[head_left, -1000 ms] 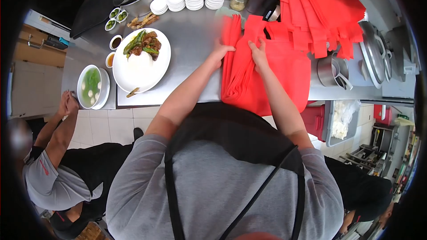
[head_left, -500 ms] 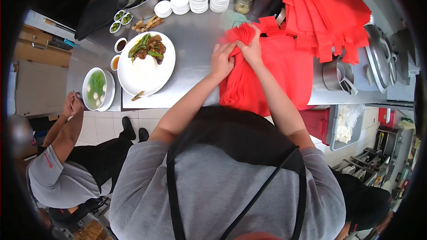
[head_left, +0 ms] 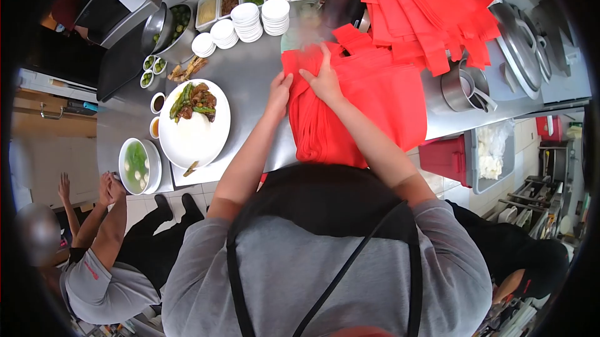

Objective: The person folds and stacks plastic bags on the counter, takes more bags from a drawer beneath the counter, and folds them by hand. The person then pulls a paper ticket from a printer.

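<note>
At twelve o'clock from us lies a thick stack of bright red cloth bags on the grey metal table, matte and soft, its left side gathered into many rippled folds, a strap jutting out at the top. Our left hand pinches its upper left edge, fingers narrow; our right hand rests on the cloth, thumb and forefinger wide. At one o'clock from it, more red bags fan out in layers.
</note>
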Action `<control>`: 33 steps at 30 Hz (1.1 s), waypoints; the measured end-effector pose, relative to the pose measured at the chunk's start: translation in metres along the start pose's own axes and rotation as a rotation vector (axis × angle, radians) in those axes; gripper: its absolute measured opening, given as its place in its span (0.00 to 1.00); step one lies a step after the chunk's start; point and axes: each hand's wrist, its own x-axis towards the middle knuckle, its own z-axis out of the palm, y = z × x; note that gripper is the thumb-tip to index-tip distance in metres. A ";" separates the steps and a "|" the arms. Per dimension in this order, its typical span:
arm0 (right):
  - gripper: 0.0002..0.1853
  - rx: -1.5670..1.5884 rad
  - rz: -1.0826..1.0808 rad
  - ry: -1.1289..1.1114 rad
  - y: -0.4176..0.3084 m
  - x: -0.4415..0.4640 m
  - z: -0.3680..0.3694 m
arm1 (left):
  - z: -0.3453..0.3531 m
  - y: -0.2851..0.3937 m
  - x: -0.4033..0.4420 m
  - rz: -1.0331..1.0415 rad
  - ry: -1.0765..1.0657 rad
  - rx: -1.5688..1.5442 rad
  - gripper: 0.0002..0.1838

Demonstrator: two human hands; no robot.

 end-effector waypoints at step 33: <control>0.18 -0.027 0.043 -0.041 0.024 -0.008 -0.005 | -0.006 -0.004 -0.006 0.137 -0.033 0.248 0.18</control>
